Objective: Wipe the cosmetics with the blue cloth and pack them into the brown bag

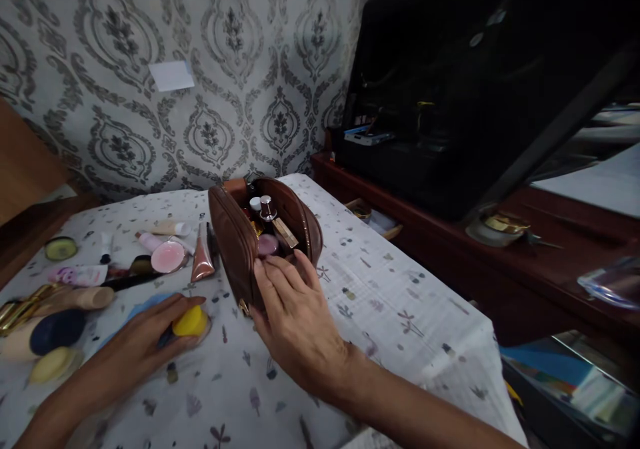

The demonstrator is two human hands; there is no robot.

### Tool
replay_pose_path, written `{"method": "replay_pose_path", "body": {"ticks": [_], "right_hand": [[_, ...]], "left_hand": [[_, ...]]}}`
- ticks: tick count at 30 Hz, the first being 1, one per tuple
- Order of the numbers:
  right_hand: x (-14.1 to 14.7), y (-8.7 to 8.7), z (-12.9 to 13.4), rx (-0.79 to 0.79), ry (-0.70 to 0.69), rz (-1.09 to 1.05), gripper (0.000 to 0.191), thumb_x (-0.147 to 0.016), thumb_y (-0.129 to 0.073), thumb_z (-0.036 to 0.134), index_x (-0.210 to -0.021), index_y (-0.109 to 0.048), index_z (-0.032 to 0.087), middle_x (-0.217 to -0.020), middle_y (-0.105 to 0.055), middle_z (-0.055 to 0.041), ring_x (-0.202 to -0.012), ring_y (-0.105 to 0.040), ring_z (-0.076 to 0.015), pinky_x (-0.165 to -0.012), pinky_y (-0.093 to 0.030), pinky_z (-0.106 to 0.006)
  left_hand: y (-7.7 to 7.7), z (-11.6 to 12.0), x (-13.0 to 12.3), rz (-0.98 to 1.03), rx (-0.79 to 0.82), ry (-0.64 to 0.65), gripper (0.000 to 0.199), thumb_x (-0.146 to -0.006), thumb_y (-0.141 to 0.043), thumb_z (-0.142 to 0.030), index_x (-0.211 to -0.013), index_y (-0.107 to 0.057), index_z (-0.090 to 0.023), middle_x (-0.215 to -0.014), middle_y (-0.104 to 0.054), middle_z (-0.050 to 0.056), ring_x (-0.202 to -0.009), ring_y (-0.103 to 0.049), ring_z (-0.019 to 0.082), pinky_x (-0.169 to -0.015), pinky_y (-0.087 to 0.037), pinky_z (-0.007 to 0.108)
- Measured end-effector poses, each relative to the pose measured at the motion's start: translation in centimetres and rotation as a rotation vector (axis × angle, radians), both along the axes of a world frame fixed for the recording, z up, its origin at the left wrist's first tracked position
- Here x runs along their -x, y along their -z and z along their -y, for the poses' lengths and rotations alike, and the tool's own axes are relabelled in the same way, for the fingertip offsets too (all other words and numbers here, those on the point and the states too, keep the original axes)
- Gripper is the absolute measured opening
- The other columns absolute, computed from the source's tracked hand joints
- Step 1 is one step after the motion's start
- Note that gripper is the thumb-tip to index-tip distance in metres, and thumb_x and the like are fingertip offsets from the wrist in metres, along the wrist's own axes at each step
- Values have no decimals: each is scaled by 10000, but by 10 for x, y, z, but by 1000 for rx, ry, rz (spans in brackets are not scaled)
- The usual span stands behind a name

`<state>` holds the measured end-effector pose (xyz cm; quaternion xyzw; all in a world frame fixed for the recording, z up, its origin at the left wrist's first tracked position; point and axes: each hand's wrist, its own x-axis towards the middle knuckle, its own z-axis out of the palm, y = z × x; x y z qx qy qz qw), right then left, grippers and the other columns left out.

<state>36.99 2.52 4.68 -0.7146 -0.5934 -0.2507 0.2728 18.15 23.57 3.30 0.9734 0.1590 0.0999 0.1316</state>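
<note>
Left grip [147, 334] curled round yellow-topped item [191, 321]; right grip [300, 322] palm-down at bag [231, 245], hold unclear

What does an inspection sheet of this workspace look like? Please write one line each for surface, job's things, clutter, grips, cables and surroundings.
Surface: white cloth with small printed motifs; some creases.
Job's things: brown bag stands open, small items inside, including a silver-capped one; yellow item outside it.
Clutter: left of the bag in view, a copper-coloured tube, pink round item and others close together.
Grips: left grip holds the yellow item; right grip is at the bag's near end, its hold unclear.
Cables: nothing seen.
Surroundings: patterned wall behind; large black panel at right, perhaps a screen.
</note>
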Motion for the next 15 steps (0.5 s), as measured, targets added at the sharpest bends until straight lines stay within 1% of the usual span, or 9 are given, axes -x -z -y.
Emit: {"method": "replay_pose_path", "body": {"ticks": [3,6,9,12,15], "right_hand": [[-4,6,3,1,-16,18,423,-946,-493,166,-1354,-538,64,-1201,-688,-169,-1251,-546,-287,-1178,-306,-555],[-7,13,3,7,-31,29,448,-945,-486,147,-1381,-509,47,-1208,-679,-167,-1276,-519,-289,-1196,-266,-570],[-8,18,3,17,-39,40,469,-952,-470,142,-1406,-479,23,-1217,-671,-165,-1306,-484,-290,-1214,-230,-574],[-8,20,3,14,-37,32,481,-954,-459,142,-1425,-463,44,-1210,-674,-154,-1313,-477,-277,-1215,-240,-568],[-9,22,3,-18,-27,49,472,-958,-456,140,-1419,-468,42,-1202,-677,-149,-1292,-492,-266,-1211,-250,-557]], "left_hand": [[-9,6,-8,-63,103,25,506,-880,-580,-575,-1324,-606,-336,-1328,-659,20,-1173,-641,292,-1010,-529,387],[-23,13,-17,1,164,69,523,-881,-580,-568,-1344,-580,-325,-1309,-662,33,-1145,-649,280,-986,-534,354],[-38,20,-28,106,159,70,537,-875,-588,-570,-1354,-560,-330,-1332,-645,35,-1174,-629,282,-984,-528,348],[-58,30,-42,172,120,59,514,-881,-586,-563,-1344,-551,-343,-1306,-653,14,-1149,-635,263,-941,-539,315],[-79,41,-59,197,92,57,506,-889,-569,-566,-1324,-568,-308,-1278,-662,29,-1130,-639,257,-900,-542,286]]}}
